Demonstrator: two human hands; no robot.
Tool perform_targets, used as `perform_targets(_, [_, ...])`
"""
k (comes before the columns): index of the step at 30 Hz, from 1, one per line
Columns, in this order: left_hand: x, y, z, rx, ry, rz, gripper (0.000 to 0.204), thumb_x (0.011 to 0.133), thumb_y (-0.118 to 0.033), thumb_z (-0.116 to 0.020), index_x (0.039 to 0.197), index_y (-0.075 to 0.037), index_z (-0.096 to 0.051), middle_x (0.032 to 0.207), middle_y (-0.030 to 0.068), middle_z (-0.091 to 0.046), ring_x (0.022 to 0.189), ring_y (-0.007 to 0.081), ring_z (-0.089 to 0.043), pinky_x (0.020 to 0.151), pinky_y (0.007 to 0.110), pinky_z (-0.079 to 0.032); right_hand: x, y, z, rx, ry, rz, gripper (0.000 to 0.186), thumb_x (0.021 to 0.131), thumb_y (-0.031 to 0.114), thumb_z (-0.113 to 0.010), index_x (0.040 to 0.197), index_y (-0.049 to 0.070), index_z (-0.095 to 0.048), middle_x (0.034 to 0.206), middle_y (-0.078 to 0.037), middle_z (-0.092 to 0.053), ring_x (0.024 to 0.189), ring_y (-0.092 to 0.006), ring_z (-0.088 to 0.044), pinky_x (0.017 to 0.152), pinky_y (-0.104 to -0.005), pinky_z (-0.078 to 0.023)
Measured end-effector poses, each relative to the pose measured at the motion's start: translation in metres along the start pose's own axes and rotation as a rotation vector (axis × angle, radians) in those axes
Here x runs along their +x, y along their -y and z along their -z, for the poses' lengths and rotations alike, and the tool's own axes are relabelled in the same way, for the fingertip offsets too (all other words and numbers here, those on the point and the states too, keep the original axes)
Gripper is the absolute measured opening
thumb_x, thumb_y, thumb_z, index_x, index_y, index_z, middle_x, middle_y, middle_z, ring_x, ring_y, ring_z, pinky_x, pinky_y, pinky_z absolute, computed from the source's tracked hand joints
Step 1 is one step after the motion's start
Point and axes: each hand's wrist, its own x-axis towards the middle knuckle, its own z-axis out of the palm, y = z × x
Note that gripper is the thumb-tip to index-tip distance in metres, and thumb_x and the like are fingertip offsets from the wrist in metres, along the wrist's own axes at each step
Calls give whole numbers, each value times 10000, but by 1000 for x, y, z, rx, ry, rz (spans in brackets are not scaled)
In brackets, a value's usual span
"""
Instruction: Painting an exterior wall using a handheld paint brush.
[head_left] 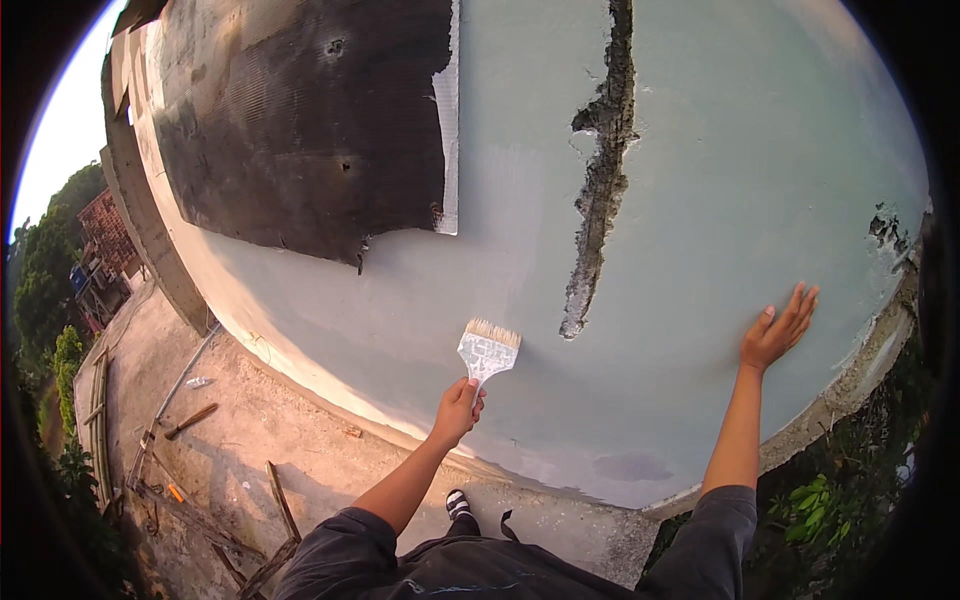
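A wide paintbrush (489, 350) with pale bristles and a paint-spattered white body is in my left hand (460, 405), its bristles up against or just over the pale grey-green wall (750, 150). My right hand (775, 330) rests on the wall at the right, fingers stretched out, with nothing in it. Above and between my hands a long, rough crack (600, 180) of exposed grey material runs down the wall. A dark panel (310, 120) with ragged edges and holes covers the wall's upper left.
The concrete ledge (140, 390) under my feet holds wooden planks (280, 500), bamboo poles (98, 430) and a thin pipe (175, 390). Its outer side drops toward trees and a brick building (108, 230) at the left. Foliage (810, 500) lies beyond the wall's rough right edge.
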Motion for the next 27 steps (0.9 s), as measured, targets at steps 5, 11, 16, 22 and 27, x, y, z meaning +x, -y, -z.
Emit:
perform_targets(5, [-6,-13,3,-70,5,-72,333,1021,-373,-454,893,-79,-545,618,-21,-458,449,50,-385,378,202,-283,-1,-4,-2,-8,-15,1,574,1000,430,-328,1486,128,-372,1564,-126,-297,1426,-364,-290,1135,-530,-201])
perform_targets(11, [4,-81,-16,-20,3,-291,358,1039,-370,-418,889,-67,-537,616,-19,-453,450,46,-374,392,201,-288,-2,-3,-1,0,-9,2,568,991,398,-351,1484,116,-371,1560,-135,-302,1422,-377,-292,1130,-528,-210])
perform_targets(16, [17,-71,-17,103,9,-294,359,1045,-359,-406,881,-63,-529,610,-15,-446,473,55,-389,422,217,-318,-3,-3,-3,5,-12,16,565,990,388,-354,1483,113,-371,1560,-137,-302,1421,-380,-294,1130,-527,-211])
perform_targets(22, [6,7,6,101,32,-184,359,1045,-351,-415,874,-55,-524,608,-14,-442,493,63,-402,444,223,-339,-1,-3,-1,2,-11,9,568,992,391,-350,1486,110,-367,1562,-141,-296,1423,-381,-290,1132,-525,-208])
perform_targets(27, [-5,6,13,12,39,-152,366,1039,-373,-423,897,-55,-537,617,-12,-451,481,56,-395,417,214,-321,-3,-3,-3,2,-3,9,573,996,405,-344,1489,114,-363,1567,-135,-288,1428,-374,-283,1135,-525,-202])
